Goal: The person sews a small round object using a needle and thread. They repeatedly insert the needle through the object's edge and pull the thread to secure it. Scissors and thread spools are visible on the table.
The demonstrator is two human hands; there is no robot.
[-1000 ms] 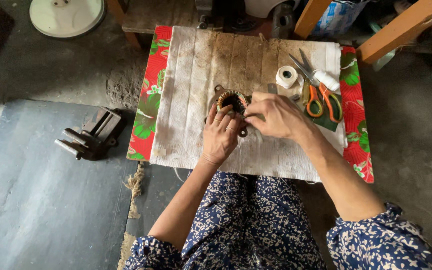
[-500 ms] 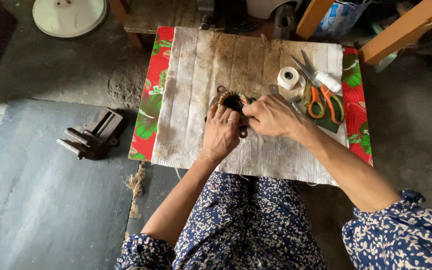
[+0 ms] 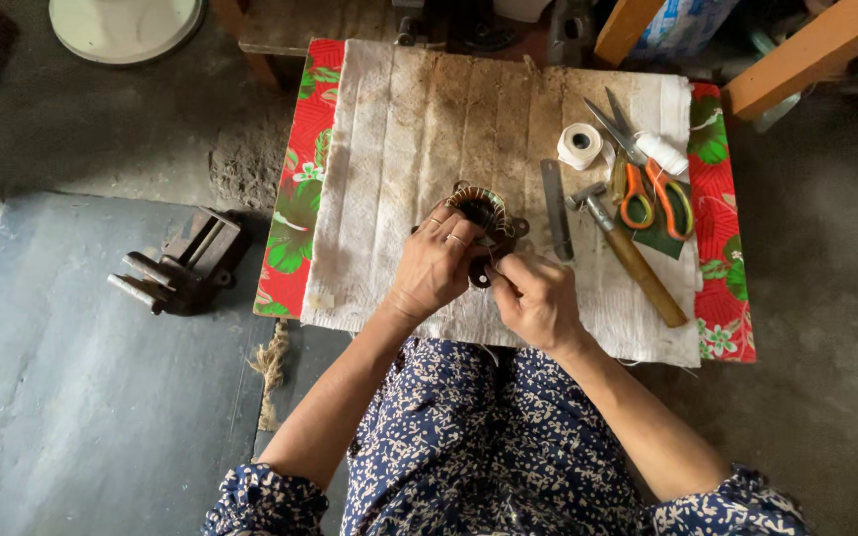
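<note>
Right hand (image 3: pixel 538 298) has dropped from above the coil (image 3: pixel 487 216) to its near edge; left hand (image 3: pixel 436 266) unchanged. Coil: round wound stator, sits mid-cloth (image 3: pixel 389 149), just beyond both hands. L fingers curl over its left rim, gripping. R fingertips are pinched at the coil's near-right edge, apparently on a thin wire; can't confirm. L hand is nearer the coil centre. Tape roll (image 3: pixel 579 145), scissors (image 3: pixel 647 179), hammer (image 3: pixel 628 253) lie to the right, apart. Vise (image 3: pixel 179 263) on floor left. Blue-white package (image 3: pixel 682 22) top right.

Hammer (image 3: pixel 628 253) right of coil (image 3: pixel 484 210)
</note>
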